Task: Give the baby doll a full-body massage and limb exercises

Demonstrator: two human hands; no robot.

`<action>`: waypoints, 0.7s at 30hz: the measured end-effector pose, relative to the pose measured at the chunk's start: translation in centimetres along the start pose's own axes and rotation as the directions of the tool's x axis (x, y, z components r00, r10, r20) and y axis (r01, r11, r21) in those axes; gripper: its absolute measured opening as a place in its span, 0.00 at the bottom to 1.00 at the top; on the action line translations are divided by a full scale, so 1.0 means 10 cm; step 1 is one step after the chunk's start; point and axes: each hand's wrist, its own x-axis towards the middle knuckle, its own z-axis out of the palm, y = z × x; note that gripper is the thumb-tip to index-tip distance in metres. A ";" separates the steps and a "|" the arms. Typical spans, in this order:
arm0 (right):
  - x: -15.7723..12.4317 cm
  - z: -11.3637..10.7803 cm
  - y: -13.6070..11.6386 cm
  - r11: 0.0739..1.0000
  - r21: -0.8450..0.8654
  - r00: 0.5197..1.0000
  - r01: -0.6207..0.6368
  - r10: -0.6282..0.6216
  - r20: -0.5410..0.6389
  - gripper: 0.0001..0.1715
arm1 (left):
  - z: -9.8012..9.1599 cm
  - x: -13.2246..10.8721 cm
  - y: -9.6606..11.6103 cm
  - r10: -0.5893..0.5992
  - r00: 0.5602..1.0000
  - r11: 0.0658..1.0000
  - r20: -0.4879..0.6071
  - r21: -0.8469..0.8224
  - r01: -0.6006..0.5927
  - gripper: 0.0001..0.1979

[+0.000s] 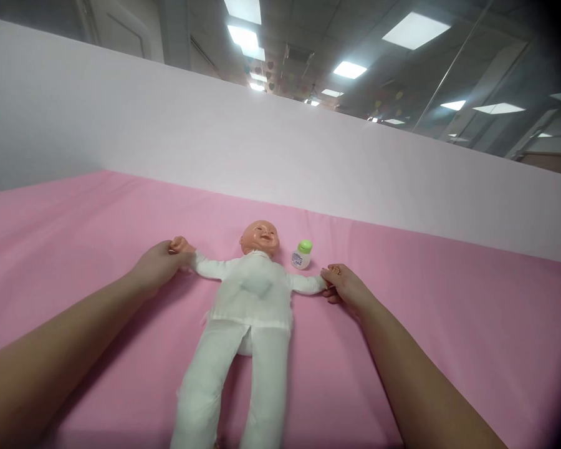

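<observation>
A baby doll (pixel 257 287) with a white cloth body and a smiling plastic head lies on its back on a pink sheet (pixel 135 355), arms stretched out sideways. My left hand (pixel 164 265) is closed round the doll's hand at the left. At the right, my right hand (pixel 345 287) grips the doll's other hand between thumb and fingers. A small clear bottle (pixel 302 255) with a green cap stands beside the doll's head, near my right hand. The doll's feet are cut off by the lower edge of the view.
Behind the pink surface runs a pale wall or panel (pixel 243 149). Above it, ceiling lights (pixel 350 69) and a glass-like pane show.
</observation>
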 end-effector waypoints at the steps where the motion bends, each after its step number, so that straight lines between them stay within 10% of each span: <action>1: -0.01 0.02 -0.01 1.000 -0.004 1.000 0.011 -0.012 -0.012 0.28 | 0.02 -0.05 0.04 0.022 1.000 1.000 -0.011 -0.009 -0.022 0.15; 8: -0.30 0.29 -0.20 0.898 -0.128 0.903 0.421 -0.428 -0.032 0.40 | 0.31 -0.65 0.45 0.368 0.929 0.927 -0.040 0.099 -0.363 0.16; 15: -0.72 0.58 -0.38 0.535 -0.328 0.623 0.778 -0.592 0.511 0.23 | 0.43 -0.74 0.36 0.687 0.605 0.584 0.403 0.190 -0.789 0.18; 18: -0.69 0.59 -0.37 0.557 -0.302 0.627 0.773 -0.597 0.501 0.25 | 0.41 -0.69 0.33 0.692 0.611 0.591 0.384 0.184 -0.785 0.19; 21: -0.55 0.55 -0.30 0.728 -0.287 0.777 0.622 -0.529 0.342 0.23 | 0.40 -0.69 0.39 0.589 0.751 0.718 0.296 0.234 -0.656 0.19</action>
